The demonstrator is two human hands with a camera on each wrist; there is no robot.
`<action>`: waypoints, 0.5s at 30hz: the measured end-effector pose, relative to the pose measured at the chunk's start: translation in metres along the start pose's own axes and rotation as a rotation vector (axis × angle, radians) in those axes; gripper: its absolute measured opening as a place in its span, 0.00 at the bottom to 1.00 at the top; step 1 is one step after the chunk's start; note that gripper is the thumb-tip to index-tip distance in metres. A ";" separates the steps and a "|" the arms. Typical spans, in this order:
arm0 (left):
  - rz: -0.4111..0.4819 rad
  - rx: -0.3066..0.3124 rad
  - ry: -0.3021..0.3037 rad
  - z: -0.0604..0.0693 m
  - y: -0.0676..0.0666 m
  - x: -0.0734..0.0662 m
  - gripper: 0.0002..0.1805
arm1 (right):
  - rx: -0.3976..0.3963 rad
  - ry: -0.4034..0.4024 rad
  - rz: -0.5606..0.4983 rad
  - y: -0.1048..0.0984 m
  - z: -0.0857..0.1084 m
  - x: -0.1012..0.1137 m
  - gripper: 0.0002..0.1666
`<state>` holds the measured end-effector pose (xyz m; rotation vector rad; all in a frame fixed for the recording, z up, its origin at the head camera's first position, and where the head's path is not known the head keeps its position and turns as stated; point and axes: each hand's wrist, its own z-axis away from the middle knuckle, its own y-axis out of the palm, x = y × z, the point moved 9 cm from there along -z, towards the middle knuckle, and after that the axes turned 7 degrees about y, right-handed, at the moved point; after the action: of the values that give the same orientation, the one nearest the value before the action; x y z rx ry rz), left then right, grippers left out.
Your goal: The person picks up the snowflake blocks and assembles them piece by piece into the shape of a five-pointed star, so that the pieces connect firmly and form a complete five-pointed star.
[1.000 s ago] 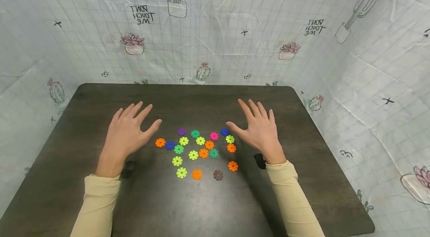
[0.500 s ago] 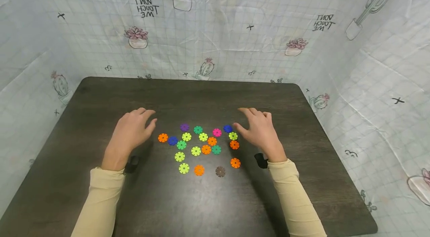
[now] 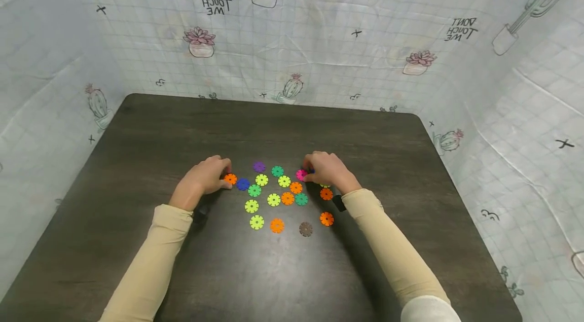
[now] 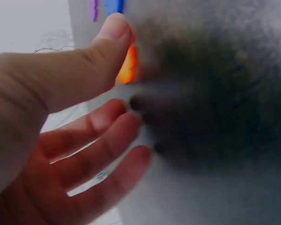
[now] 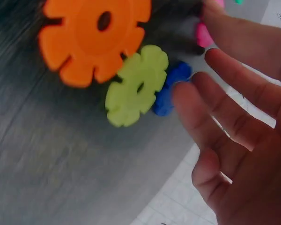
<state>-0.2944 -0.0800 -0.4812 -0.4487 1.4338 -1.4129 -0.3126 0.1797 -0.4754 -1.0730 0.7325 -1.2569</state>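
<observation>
My left hand (image 3: 205,175) reaches down to the leftmost orange notched plastic disc (image 3: 230,179), thumb and forefinger pinching its edges. In the left wrist view the thumb covers much of that orange disc (image 4: 127,68), while the other fingers hang apart. At the back right of the group, my right hand (image 3: 326,167) pinches a pink notched disc (image 3: 301,175), partly hidden by the thumb in the right wrist view. Under this hand's other fingers lie a blue disc (image 5: 166,96) and a yellow-green disc (image 5: 138,86), mostly covered in the head view.
Several more notched discs lie flat between the hands, among them a purple one (image 3: 259,167), a green one (image 3: 277,171) and a brown one (image 3: 306,229). The dark table (image 3: 274,281) meets a patterned cloth (image 3: 319,58) behind and at the sides.
Both hands have come down and inward from above the table, their spread fingers closing round the orange and the pink disc. The head view has shifted slightly.
</observation>
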 end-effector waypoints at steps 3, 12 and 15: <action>0.008 -0.012 0.014 -0.005 0.002 -0.002 0.17 | 0.049 0.024 -0.039 0.005 -0.005 -0.006 0.19; 0.201 -0.091 0.145 -0.008 -0.005 -0.012 0.11 | 0.098 -0.058 -0.234 0.003 0.003 -0.001 0.11; 0.294 -0.204 0.213 -0.002 -0.016 -0.024 0.04 | 0.006 -0.144 -0.336 -0.008 0.017 0.010 0.09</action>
<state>-0.2926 -0.0630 -0.4581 -0.2059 1.7481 -1.1073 -0.2984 0.1741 -0.4608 -1.3047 0.4501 -1.4451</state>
